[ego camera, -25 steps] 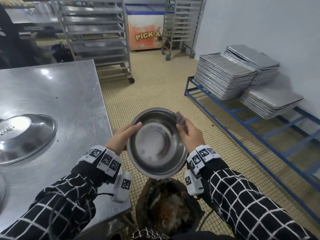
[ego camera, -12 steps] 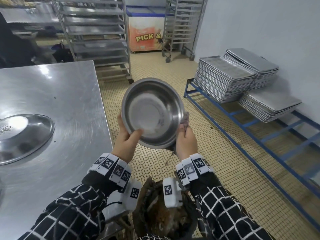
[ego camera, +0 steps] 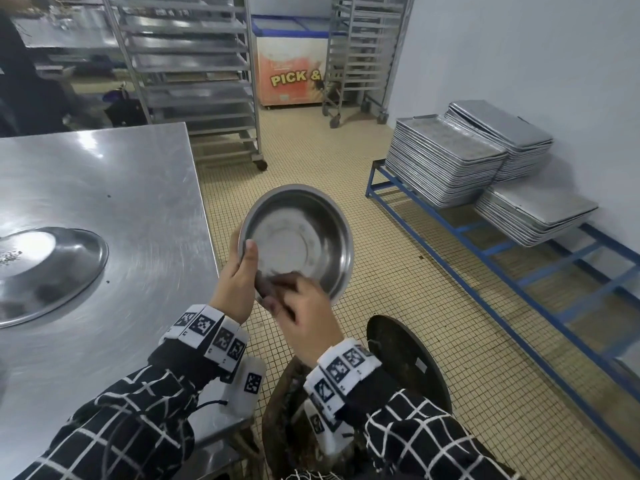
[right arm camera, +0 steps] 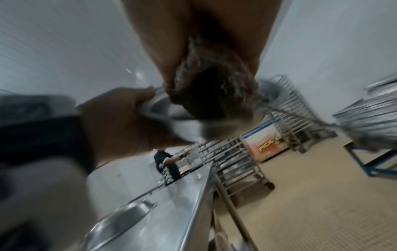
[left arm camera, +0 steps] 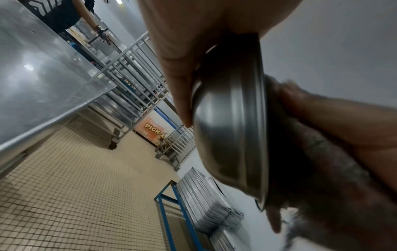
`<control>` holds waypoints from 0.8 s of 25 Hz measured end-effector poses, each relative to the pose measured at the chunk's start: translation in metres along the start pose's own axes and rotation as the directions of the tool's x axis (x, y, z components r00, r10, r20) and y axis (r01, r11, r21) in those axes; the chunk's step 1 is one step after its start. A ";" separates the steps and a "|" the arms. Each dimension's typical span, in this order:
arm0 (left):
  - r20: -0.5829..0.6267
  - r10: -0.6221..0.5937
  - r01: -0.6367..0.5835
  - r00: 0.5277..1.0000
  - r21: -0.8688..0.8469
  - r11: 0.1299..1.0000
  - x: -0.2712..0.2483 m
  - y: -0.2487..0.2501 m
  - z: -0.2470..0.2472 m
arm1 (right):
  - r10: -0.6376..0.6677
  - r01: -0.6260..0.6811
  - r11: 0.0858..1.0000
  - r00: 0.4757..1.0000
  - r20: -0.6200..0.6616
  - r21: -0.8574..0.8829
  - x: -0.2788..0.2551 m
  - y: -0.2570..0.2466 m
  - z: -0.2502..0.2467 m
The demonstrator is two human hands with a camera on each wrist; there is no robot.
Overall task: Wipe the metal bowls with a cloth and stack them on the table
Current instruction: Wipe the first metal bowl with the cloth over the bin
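Observation:
I hold a round metal bowl (ego camera: 300, 240) tilted toward me in the air, over the floor just right of the steel table (ego camera: 114, 188). My left hand (ego camera: 239, 271) grips its left rim, thumb inside and fingers behind. My right hand (ego camera: 298, 306) bunches a dark cloth (ego camera: 268, 289) against the bowl's lower inner edge. The left wrist view shows the bowl (left arm camera: 232, 122) from its outer side, the cloth (left arm camera: 322, 152) behind its rim. In the right wrist view the cloth (right arm camera: 206, 91) is wadded between my fingers over the bowl (right arm camera: 182, 122).
A large shallow metal dish (ego camera: 45, 271) lies on the table at the left. A dark bin (ego camera: 398, 362) stands below my arms. Stacked baking trays (ego camera: 446, 161) sit on a blue frame (ego camera: 485, 244) at right. Wheeled racks (ego camera: 194, 77) and a person (ego camera: 24, 84) are behind.
The bowl has come back down from its raised position. My right hand with the cloth moved from the right rim to the lower inner edge. My left hand shifted to the left rim.

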State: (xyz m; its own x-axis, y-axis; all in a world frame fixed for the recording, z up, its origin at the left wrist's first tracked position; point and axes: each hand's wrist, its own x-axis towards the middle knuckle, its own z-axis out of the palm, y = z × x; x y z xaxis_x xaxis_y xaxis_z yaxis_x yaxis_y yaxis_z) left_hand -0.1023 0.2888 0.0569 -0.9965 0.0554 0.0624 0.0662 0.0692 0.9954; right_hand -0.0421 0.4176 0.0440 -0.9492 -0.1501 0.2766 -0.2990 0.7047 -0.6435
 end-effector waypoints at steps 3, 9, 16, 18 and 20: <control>0.048 0.015 -0.015 0.999 0.002 1.000 0.002 0.017 -0.003 | -0.072 0.099 0.967 0.990 0.122 -0.234 -0.007 0.010 0.006; 0.070 0.079 -0.082 0.994 0.034 0.996 0.003 0.035 -0.004 | -0.030 0.084 0.955 0.982 0.189 -0.284 -0.002 0.023 -0.003; 0.077 0.038 -0.042 0.996 0.044 0.998 0.002 0.027 -0.013 | -0.014 0.141 0.860 0.967 0.254 -0.490 -0.007 0.036 -0.013; 0.095 0.008 -0.015 0.995 0.069 0.998 0.000 0.020 -0.014 | 0.112 0.087 0.788 0.953 0.281 -0.610 0.003 0.054 -0.022; 0.128 -0.031 0.020 0.991 0.088 0.996 -0.001 0.014 -0.013 | 0.216 0.007 0.753 0.942 0.257 -0.658 0.017 0.068 -0.030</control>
State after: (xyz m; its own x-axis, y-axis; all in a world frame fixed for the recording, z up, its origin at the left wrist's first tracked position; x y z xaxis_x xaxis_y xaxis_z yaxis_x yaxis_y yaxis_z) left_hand -0.1010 0.2767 0.0716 -0.9834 0.1801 0.0214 0.0503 0.1578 0.9862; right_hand -0.0757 0.4841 0.0264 -0.9839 -0.1674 -0.0619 -0.1669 0.9859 -0.0136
